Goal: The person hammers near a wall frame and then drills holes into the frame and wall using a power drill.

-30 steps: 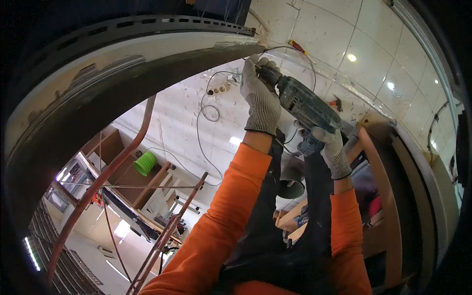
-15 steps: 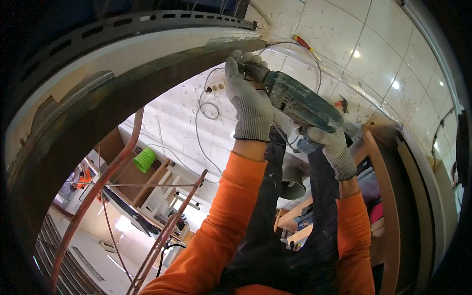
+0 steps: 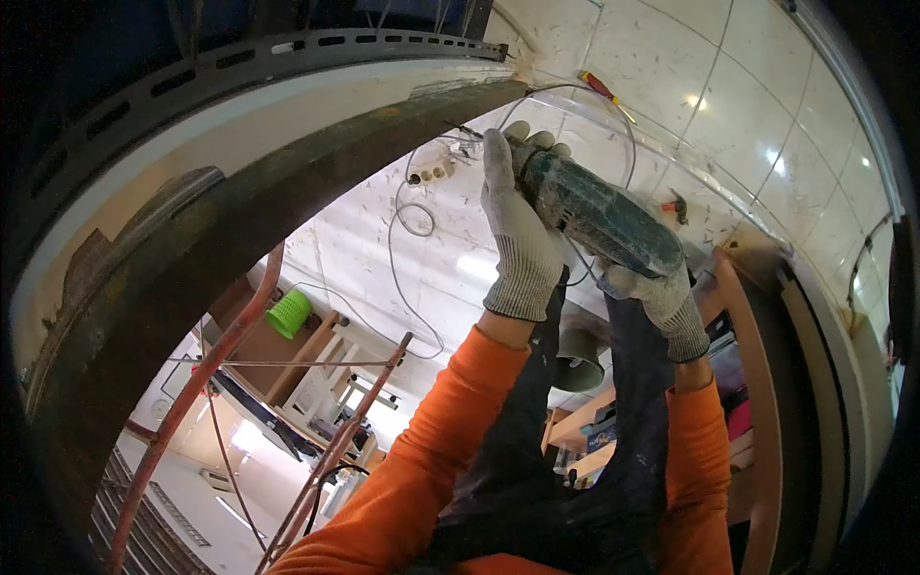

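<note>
A dusty dark green power drill (image 3: 604, 216) lies slanted across the upper middle, its chuck end toward the upper left. My left hand (image 3: 513, 206), in a grey-white knit glove, is wrapped round the front of the drill near the chuck. At the drill's rear handle my right hand (image 3: 656, 292), gloved too, is closed. A thin bit shows beyond my left fingertips, close to the dark metal beam (image 3: 355, 144) but apart from it. The drill body hides part of my right fingers.
A red-and-yellow screwdriver (image 3: 599, 88) and a hammer (image 3: 677, 207) lie at the upper right. A socket strip (image 3: 431, 172) with a looped cable is beyond my left hand. Reddish scaffold tubing (image 3: 206, 374), a green basket (image 3: 288, 313) and a wooden board (image 3: 752, 412) are lower down.
The drill first moved left toward the beam, then back right and slightly down, away from it. Both hands moved with it and kept their hold.
</note>
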